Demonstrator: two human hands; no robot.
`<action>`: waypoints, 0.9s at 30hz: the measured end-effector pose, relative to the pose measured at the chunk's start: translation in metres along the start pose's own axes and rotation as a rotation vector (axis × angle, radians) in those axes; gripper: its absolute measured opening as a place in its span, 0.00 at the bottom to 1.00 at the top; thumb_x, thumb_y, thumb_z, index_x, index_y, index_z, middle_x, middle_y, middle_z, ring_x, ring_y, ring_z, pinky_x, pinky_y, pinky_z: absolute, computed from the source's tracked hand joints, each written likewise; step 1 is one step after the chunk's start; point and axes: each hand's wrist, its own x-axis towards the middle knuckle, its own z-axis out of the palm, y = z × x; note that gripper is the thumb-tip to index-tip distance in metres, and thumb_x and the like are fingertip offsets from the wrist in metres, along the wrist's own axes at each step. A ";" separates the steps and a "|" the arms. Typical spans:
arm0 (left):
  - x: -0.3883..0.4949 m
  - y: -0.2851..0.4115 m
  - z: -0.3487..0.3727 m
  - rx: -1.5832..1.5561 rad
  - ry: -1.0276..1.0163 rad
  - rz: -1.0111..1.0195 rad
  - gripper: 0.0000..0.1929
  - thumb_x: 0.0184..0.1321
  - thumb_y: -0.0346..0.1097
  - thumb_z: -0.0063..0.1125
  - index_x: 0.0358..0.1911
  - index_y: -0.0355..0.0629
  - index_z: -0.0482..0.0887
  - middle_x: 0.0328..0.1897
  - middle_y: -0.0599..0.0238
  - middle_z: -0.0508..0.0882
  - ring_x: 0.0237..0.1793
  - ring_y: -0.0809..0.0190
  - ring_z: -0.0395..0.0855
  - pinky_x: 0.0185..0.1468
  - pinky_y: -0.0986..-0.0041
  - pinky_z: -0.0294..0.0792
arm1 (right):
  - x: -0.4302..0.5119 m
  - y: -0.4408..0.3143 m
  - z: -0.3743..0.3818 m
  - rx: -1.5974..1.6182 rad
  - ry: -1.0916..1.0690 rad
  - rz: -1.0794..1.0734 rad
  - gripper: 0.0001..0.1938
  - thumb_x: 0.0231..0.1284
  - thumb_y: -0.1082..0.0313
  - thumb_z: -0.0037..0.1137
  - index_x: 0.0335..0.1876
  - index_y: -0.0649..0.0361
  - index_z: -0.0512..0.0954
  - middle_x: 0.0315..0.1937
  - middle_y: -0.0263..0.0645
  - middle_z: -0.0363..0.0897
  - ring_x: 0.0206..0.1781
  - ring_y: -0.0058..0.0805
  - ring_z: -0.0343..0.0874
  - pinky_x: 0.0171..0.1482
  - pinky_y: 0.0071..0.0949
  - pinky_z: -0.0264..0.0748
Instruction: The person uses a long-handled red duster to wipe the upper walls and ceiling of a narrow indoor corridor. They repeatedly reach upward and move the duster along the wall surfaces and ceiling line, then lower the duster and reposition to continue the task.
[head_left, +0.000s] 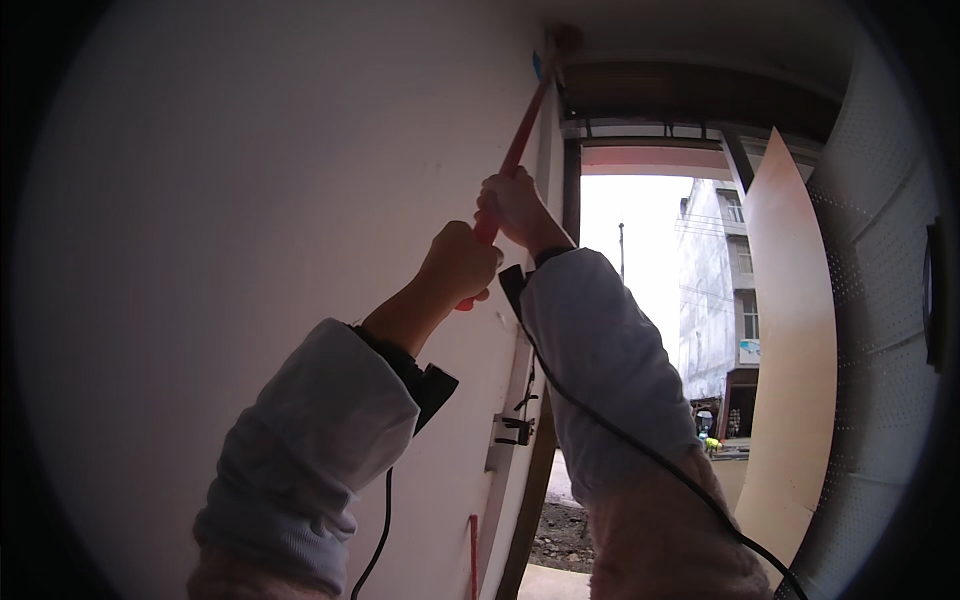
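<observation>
A red pole (523, 135) slants up along the white wall toward the ceiling corner. My left hand (459, 262) is closed around its lower end, and a bit of red shows beneath the fist. Higher up the pole, my right hand (514, 202) grips it too. At the top, a dark reddish head (565, 37) meets the corner near the ceiling; it is too dim and blurred to tell what kind of tool it is. A small blue patch (537, 66) shows on the wall beside it.
The white wall (247, 150) fills the left side. Right of my arms is an opening to the street, with a building (709, 292) outside. A tall thin board (795, 337) stands before perforated panels (877, 300). Black cables (637, 442) hang from both sleeves. Brackets (516, 430) project below.
</observation>
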 end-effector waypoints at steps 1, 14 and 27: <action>-0.005 0.006 -0.012 -0.005 0.016 -0.005 0.18 0.57 0.33 0.58 0.42 0.23 0.71 0.26 0.51 0.81 0.19 0.60 0.83 0.17 0.71 0.71 | 0.002 -0.007 0.008 -0.008 -0.004 -0.028 0.18 0.54 0.80 0.48 0.45 0.62 0.54 0.31 0.44 0.66 0.27 0.36 0.75 0.25 0.38 0.79; -0.102 0.051 -0.103 0.071 0.225 -0.046 0.07 0.56 0.34 0.54 0.29 0.37 0.75 0.19 0.64 0.77 0.13 0.69 0.75 0.16 0.77 0.68 | -0.041 -0.064 0.142 -0.002 -0.031 -0.116 0.15 0.53 0.81 0.50 0.43 0.66 0.59 0.29 0.44 0.68 0.27 0.33 0.76 0.26 0.31 0.80; -0.195 0.018 -0.109 0.051 0.260 -0.070 0.10 0.57 0.33 0.49 0.38 0.34 0.70 0.18 0.67 0.74 0.10 0.71 0.72 0.11 0.81 0.63 | -0.124 -0.058 0.200 -0.235 -0.211 -0.145 0.40 0.56 0.80 0.43 0.69 0.66 0.32 0.37 0.49 0.69 0.24 0.32 0.80 0.26 0.30 0.82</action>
